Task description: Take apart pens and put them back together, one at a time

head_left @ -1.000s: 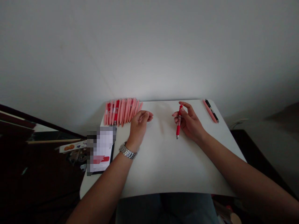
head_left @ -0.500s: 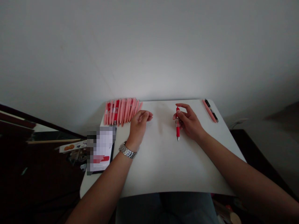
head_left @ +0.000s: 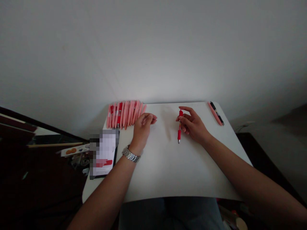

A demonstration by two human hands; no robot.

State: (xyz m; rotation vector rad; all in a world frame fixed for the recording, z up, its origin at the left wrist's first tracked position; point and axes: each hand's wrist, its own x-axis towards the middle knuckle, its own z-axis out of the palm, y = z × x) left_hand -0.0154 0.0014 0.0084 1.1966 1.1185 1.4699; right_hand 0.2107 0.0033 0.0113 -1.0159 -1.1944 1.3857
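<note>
A red click pen (head_left: 179,134) is held upright, metal tip down, in my right hand (head_left: 193,125). The thumb presses its barrel against the curled fingers, while my index finger reaches over the top end by the button. My left hand (head_left: 143,124) rests on the table, its fingers curled in with nothing seen in them. Just to its left, a row of pink and red pens (head_left: 124,115) lies side by side, several in number. A silver wristwatch (head_left: 130,154) circles my left wrist.
The white table (head_left: 168,172) stands against a pale wall (head_left: 153,57). A phone (head_left: 106,153), partly blurred out, lies at the left edge. At the far right corner lie a pink pen (head_left: 214,114) and a black pen (head_left: 218,115). Dark clutter sits beyond the left side.
The red pen has shifted slightly left and now tilts a little differently in my right hand. My left hand has not moved.
</note>
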